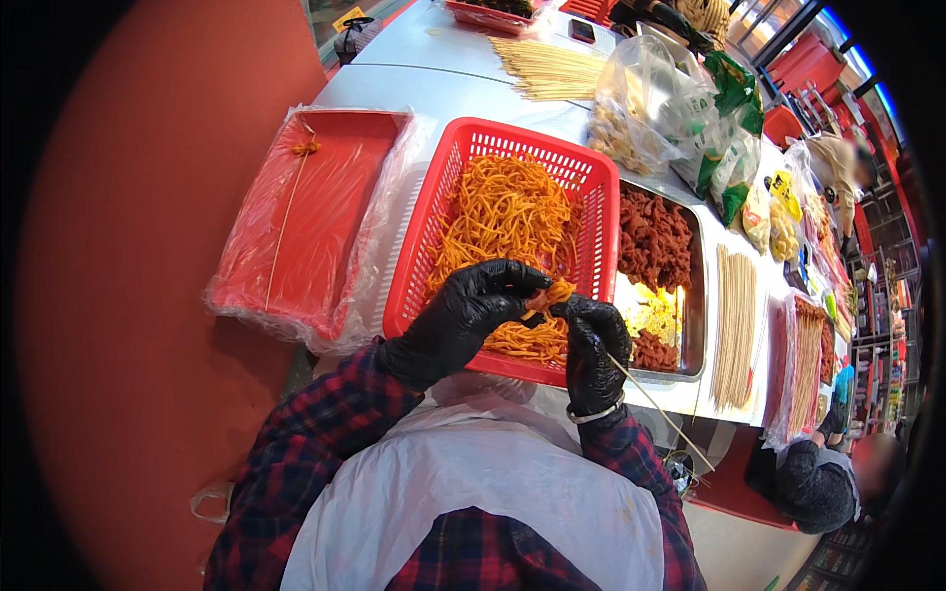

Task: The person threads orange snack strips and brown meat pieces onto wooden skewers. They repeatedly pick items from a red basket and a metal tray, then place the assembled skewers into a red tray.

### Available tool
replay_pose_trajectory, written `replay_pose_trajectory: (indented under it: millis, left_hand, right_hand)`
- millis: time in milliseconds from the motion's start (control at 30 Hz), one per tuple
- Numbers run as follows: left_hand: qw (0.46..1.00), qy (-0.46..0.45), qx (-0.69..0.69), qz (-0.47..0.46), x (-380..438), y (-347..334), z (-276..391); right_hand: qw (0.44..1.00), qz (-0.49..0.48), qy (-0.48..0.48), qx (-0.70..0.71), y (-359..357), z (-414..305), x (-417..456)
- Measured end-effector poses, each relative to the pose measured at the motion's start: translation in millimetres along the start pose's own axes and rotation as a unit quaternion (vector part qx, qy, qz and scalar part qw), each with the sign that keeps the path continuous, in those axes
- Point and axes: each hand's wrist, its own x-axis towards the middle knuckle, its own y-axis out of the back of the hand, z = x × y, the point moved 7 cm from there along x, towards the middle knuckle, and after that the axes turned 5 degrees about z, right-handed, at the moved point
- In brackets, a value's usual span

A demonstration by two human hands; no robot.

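Note:
My left hand [473, 314], in a black glove, pinches a small bundle of orange strands with a bit of meat [548, 297] above a red plastic basket [607, 221]. My gloved right hand [597, 343] meets it from the other side and grips a bamboo skewer [658, 410]. The skewer's free end slants down to the right; its tip is hidden by my fingers and the food. Orange strands [510, 214], noodle-like, fill much of the basket. Just right of it, a steel tray [698, 295] holds reddish marinated meat pieces [652, 240].
Left of the basket, a plastic-lined red tray [332, 199] holds one loaded skewer [287, 221]. Bare skewers lie in a bundle [734, 325] at right and another [550, 68] at the back. Plastic bags [639, 103] stand behind the steel tray. Other people work along the table's right and far sides.

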Motion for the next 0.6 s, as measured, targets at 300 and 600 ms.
replay_pose_trajectory:
  millis: [300, 600]
  left_hand:
    - [0.996, 0.034, -0.085, 0.018, 2, 5, -11]
    - [0.998, 0.024, 0.001, 0.059, 2, 8, -10]
  right_hand:
    - [0.997, -0.007, 0.019, -0.074, -3, -5, -2]
    - [1.000, -0.016, -0.017, 0.013, -3, 1, -4]
